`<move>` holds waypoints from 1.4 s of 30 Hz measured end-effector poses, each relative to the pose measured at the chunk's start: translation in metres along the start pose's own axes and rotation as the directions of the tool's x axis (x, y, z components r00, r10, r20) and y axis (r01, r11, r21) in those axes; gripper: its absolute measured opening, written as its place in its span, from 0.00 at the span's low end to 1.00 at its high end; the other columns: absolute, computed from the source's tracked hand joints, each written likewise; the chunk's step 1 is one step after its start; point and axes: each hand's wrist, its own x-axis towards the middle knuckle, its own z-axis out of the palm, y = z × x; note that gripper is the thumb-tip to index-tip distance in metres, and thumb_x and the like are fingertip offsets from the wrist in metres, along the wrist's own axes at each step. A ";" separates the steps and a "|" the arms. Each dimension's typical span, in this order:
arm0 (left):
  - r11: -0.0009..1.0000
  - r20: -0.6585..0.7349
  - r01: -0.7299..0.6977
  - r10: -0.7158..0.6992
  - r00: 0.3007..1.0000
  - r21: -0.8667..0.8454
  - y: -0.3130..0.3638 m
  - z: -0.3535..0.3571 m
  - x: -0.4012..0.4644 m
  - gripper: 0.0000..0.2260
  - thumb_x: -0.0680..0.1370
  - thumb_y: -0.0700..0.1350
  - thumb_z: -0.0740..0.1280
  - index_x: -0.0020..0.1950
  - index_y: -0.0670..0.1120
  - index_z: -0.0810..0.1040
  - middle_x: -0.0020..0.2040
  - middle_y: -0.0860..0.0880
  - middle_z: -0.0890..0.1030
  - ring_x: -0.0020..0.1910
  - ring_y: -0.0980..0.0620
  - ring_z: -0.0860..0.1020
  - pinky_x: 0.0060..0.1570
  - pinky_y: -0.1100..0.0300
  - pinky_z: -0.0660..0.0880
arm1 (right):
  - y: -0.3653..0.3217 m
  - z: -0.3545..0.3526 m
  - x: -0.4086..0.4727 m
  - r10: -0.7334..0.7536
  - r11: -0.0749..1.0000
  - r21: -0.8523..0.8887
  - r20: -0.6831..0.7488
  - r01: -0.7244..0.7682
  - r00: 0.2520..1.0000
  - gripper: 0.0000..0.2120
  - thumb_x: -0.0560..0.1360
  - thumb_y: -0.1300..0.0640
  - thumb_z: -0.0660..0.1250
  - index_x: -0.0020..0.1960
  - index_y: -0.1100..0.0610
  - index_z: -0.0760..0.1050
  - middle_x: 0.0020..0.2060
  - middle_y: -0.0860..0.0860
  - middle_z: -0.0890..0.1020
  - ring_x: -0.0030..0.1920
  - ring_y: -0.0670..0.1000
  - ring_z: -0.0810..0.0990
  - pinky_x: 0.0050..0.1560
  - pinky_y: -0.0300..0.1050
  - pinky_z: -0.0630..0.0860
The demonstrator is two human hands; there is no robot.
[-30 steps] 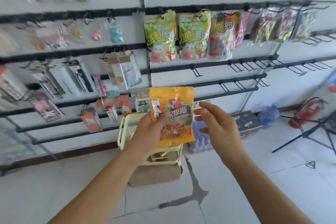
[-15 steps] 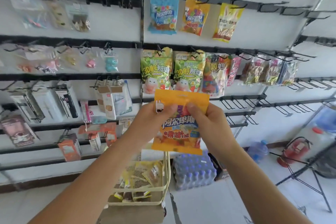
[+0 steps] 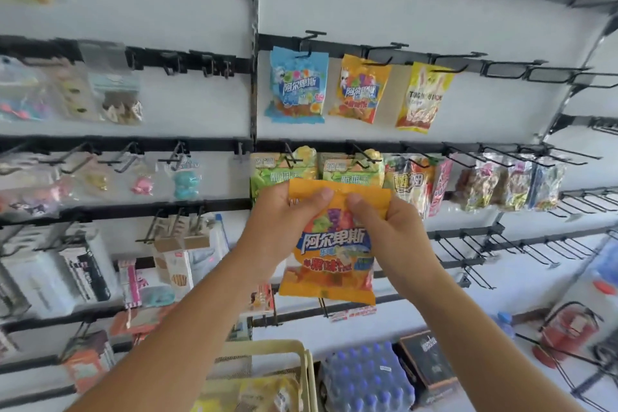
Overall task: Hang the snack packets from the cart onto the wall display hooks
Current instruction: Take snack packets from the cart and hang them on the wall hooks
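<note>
Higher against the wall, orange packet (image 3: 329, 244) now raised.

Three snack packets hanging on the top row above the held orange packet (image 3: 331, 241): one blue (image 3: 296, 85), one orange (image 3: 361, 89), one yellow (image 3: 423, 97). Two green packets (image 3: 284, 167) directly behind it. Two hands gripping it: left (image 3: 284, 221), right (image 3: 391, 227). One red extinguisher (image 3: 568, 328) at lower right of it.
</note>
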 end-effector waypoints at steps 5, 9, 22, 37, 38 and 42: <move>1.000 -0.020 -0.011 0.012 1.000 0.011 0.013 0.017 0.041 0.07 0.77 0.50 0.71 0.45 0.47 0.81 0.40 0.47 0.86 0.39 0.46 0.86 0.46 0.43 0.83 | -0.003 -0.009 0.047 -0.004 0.998 0.057 -0.020 0.005 1.000 0.16 0.80 0.54 0.66 0.42 0.66 0.76 0.40 0.65 0.84 0.40 0.63 0.85 0.43 0.65 0.81; 0.992 -0.031 -0.107 0.109 0.994 0.071 0.023 0.040 0.083 0.05 0.77 0.50 0.71 0.47 0.49 0.83 0.43 0.50 0.87 0.44 0.48 0.86 0.52 0.41 0.81 | 0.000 -0.029 0.092 -0.048 0.993 0.102 -0.041 0.052 0.998 0.17 0.80 0.50 0.65 0.44 0.65 0.78 0.42 0.64 0.84 0.42 0.63 0.86 0.46 0.68 0.80; 0.965 -0.164 -0.212 0.236 0.958 0.152 0.052 0.122 0.216 0.12 0.78 0.57 0.68 0.44 0.49 0.83 0.41 0.48 0.86 0.43 0.47 0.85 0.53 0.39 0.80 | -0.008 -0.111 0.244 -0.186 0.976 0.113 -0.005 0.186 0.982 0.15 0.80 0.50 0.65 0.41 0.57 0.81 0.38 0.57 0.86 0.40 0.58 0.86 0.47 0.66 0.81; 0.946 -0.351 -0.323 0.313 0.883 0.031 0.066 0.140 0.279 0.12 0.80 0.51 0.68 0.39 0.47 0.80 0.39 0.45 0.85 0.40 0.43 0.85 0.44 0.39 0.82 | -0.028 -0.118 0.315 -0.278 0.949 0.153 0.006 0.274 0.960 0.21 0.81 0.49 0.64 0.41 0.67 0.72 0.40 0.67 0.82 0.41 0.66 0.84 0.41 0.70 0.79; 0.948 -0.356 -0.316 0.308 0.882 0.035 0.065 0.139 0.281 0.13 0.80 0.51 0.68 0.39 0.47 0.80 0.39 0.45 0.85 0.40 0.43 0.85 0.45 0.38 0.82 | -0.028 -0.117 0.317 -0.276 0.949 0.158 0.001 0.273 0.961 0.21 0.81 0.49 0.64 0.42 0.68 0.72 0.40 0.67 0.82 0.40 0.66 0.84 0.40 0.70 0.79; 0.955 -0.352 -0.291 0.292 0.889 0.058 0.065 0.140 0.289 0.15 0.79 0.53 0.68 0.41 0.43 0.80 0.41 0.41 0.85 0.41 0.40 0.85 0.46 0.34 0.80 | -0.027 -0.117 0.322 -0.264 0.952 0.146 -0.053 0.269 0.963 0.19 0.81 0.51 0.64 0.37 0.64 0.73 0.34 0.64 0.81 0.38 0.64 0.84 0.37 0.64 0.79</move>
